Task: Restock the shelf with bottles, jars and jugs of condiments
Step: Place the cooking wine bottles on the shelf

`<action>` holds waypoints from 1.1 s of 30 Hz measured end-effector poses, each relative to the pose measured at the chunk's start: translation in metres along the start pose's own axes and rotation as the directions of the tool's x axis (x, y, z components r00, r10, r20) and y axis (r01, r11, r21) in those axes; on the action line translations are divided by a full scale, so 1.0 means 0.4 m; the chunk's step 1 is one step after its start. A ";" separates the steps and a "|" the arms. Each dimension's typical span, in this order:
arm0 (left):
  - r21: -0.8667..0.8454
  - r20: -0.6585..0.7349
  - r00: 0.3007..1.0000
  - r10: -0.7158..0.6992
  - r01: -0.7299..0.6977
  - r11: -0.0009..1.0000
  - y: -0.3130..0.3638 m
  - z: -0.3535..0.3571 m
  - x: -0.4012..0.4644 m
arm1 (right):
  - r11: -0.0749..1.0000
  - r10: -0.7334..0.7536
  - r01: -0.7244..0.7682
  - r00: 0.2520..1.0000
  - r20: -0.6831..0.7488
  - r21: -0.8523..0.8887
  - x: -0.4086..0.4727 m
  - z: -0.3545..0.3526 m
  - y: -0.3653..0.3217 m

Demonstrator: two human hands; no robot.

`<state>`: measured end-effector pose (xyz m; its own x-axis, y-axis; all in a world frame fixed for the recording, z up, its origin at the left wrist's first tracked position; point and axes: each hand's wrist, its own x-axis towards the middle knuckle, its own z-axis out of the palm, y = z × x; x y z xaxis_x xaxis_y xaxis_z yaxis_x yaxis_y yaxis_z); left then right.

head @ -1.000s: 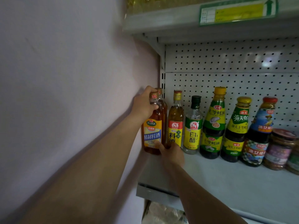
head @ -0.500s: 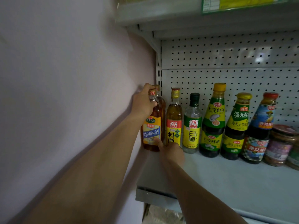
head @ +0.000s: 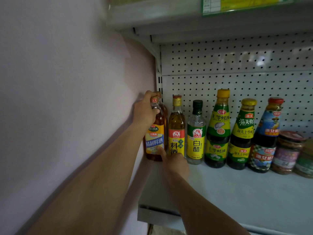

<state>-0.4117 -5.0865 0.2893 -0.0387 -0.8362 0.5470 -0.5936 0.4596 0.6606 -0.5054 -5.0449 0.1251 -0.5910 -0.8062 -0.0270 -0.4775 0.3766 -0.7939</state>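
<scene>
Two hands on cooking-wine bottle [head: 155, 133]: left hand [head: 146, 110] gripping neck, right hand [head: 176, 162] now fingertip-nudging label, base squared, nearly placed on shelf [head: 254, 192].

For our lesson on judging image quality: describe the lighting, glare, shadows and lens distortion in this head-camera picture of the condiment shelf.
Head view: dim, flat light under the upper shelf; a soft glare patch on the pegboard; the left hand and its arm cast a soft shadow on the wall; wide-angle bending curves the shelf edge; the jars at the right edge look blurred, labels unreadable.
</scene>
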 end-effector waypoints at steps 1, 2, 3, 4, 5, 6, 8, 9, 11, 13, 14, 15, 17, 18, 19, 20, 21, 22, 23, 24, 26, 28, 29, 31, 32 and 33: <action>0.004 0.001 1.000 -0.003 0.003 1.000 0.000 0.004 0.003 | 1.000 0.006 -0.006 1.000 0.001 0.003 0.001 0.001 -0.001; 0.006 0.000 1.000 -0.003 0.003 1.000 -0.001 0.007 0.005 | 1.000 0.007 -0.007 1.000 0.004 0.006 0.003 0.003 -0.001; 0.005 -0.001 1.000 -0.003 0.003 1.000 -0.001 0.011 0.009 | 1.000 0.007 -0.007 1.000 0.011 0.007 0.004 0.004 -0.002; 0.008 -0.004 1.000 -0.003 0.003 1.000 -0.001 0.014 0.011 | 1.000 0.005 -0.005 1.000 0.014 0.006 0.005 0.003 -0.002; 0.015 -0.007 1.000 -0.003 0.004 1.000 -0.002 0.015 0.012 | 1.000 0.007 -0.007 1.000 0.016 0.001 0.007 0.003 -0.003; 0.023 -0.009 1.000 -0.004 0.004 1.000 -0.001 0.015 0.013 | 1.000 0.007 -0.007 1.000 0.016 -0.003 0.008 0.005 -0.002; 0.039 -0.017 1.000 0.002 -0.001 0.999 -0.002 0.017 0.013 | 1.000 0.009 -0.009 1.000 0.016 -0.009 0.010 0.009 -0.001; 0.045 -0.020 1.000 0.005 -0.004 0.999 -0.003 0.018 0.014 | 1.000 0.016 -0.016 1.000 0.013 -0.008 0.010 0.012 -0.001; 0.044 -0.025 1.000 0.012 -0.011 0.999 -0.005 0.019 0.013 | 1.000 0.023 -0.023 1.000 0.005 0.001 0.009 0.015 0.000; 0.046 -0.034 0.999 0.011 -0.010 0.999 -0.011 0.020 0.013 | 1.000 0.019 -0.019 1.000 0.007 0.020 0.003 0.008 -0.002; 0.046 -0.040 0.999 0.007 -0.006 0.999 -0.015 0.021 0.012 | 1.000 0.012 -0.013 1.000 0.011 0.024 0.001 0.004 -0.002; 0.045 -0.045 0.999 0.003 -0.001 0.999 -0.019 0.020 0.011 | 1.000 0.002 -0.003 1.000 0.020 0.021 -0.005 -0.001 -0.003; 0.053 -0.053 0.999 -0.003 0.006 0.999 -0.021 0.022 0.007 | 0.999 -0.026 0.025 0.999 0.036 0.029 -0.013 -0.013 0.000; 0.062 -0.054 0.999 -0.003 0.006 0.998 -0.022 0.025 0.006 | 0.997 -0.043 0.041 0.998 0.043 0.060 -0.015 -0.017 0.004; 0.079 -0.053 0.999 0.002 0.002 0.997 -0.021 0.027 0.005 | 0.993 -0.064 0.058 0.996 0.054 0.107 -0.017 -0.024 0.010; 0.098 -0.051 0.999 0.005 0.000 0.995 -0.020 0.028 0.005 | 0.984 -0.091 0.079 0.993 0.070 0.158 -0.016 -0.030 0.017; 0.118 -0.045 0.999 0.002 0.003 0.993 -0.017 0.027 0.002 | 0.974 -0.115 0.095 0.989 0.090 0.205 -0.018 -0.039 0.023; 0.133 -0.047 0.999 0.002 0.004 0.991 -0.014 0.025 0.000 | 0.965 -0.139 0.111 0.984 0.108 0.238 -0.021 -0.053 0.031; 0.142 -0.060 0.998 0.001 0.008 0.990 -0.008 0.021 -0.005 | 0.961 -0.158 0.124 0.979 0.126 0.247 -0.022 -0.069 0.040; 0.146 -0.081 0.997 -0.003 0.015 0.989 0.001 0.015 -0.013 | 0.960 -0.174 0.137 0.975 0.137 0.243 -0.021 -0.088 0.051; 0.148 -0.117 0.993 -0.026 0.043 0.988 0.020 0.006 -0.042 | 0.966 -0.170 0.134 0.974 0.151 0.220 -0.012 -0.132 0.081; 0.144 -0.142 0.989 -0.048 0.068 0.987 0.044 -0.005 -0.088 | 0.970 -0.175 0.141 0.970 0.171 0.196 -0.002 -0.184 0.115; 0.150 -0.143 0.988 -0.063 0.085 0.985 0.052 -0.007 -0.116 | 0.973 -0.180 0.149 0.968 0.176 0.176 -0.011 -0.220 0.123; 0.093 -0.092 0.987 -0.130 0.139 0.986 0.062 -0.004 -0.176 | 0.970 -0.234 0.218 0.956 0.176 0.109 -0.040 -0.294 0.134; 0.041 -0.069 0.983 -0.171 0.174 0.984 0.060 0.003 -0.210 | 0.963 -0.270 0.262 0.946 0.180 0.064 -0.053 -0.329 0.141; -0.004 -0.049 0.975 -0.216 0.216 0.976 0.062 0.009 -0.250 | 0.956 -0.293 0.292 0.938 0.188 0.030 -0.066 -0.361 0.149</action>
<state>-0.4254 -4.9927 0.2489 0.1299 -0.8999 0.4163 -0.5848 0.2695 0.7651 -0.6121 -4.9351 0.1661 -0.2922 -0.9518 0.0930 -0.6097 0.1104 -0.7849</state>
